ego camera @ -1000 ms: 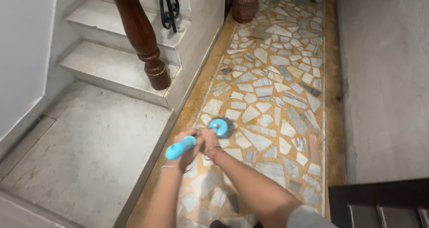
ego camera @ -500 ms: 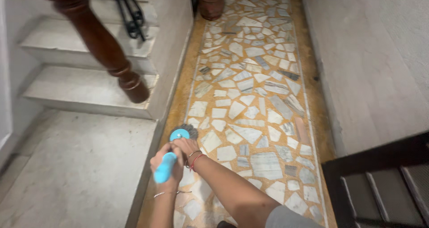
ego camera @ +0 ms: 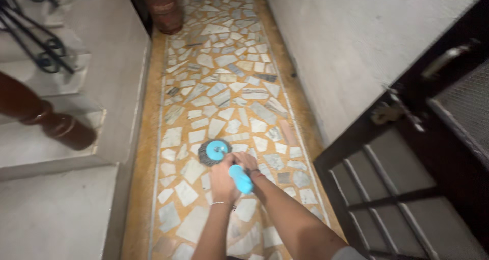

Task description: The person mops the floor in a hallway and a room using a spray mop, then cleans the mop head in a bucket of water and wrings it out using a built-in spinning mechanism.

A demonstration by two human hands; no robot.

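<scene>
Both hands grip the blue scrub brush (ego camera: 224, 160) w/ fingers wrapped round its handle: left hand (ego camera: 222, 181) lower, right hand (ego camera: 246, 161) nearer the round head, partly hidden behind handle. Bristle head sits on mosaic floor (ego camera: 224, 81), just right of the stair step (ego camera: 56, 153). Bristles blurred.

Thin silver bracelet (ego camera: 218, 203), red thread band (ego camera: 256, 175), grey sleeve (ego camera: 351, 253)

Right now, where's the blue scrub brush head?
In the head view, the blue scrub brush head presses on the mosaic stone floor just left of centre, directly ahead of both hands gripping its handle, between the stair step and the dark metal gate.
</scene>
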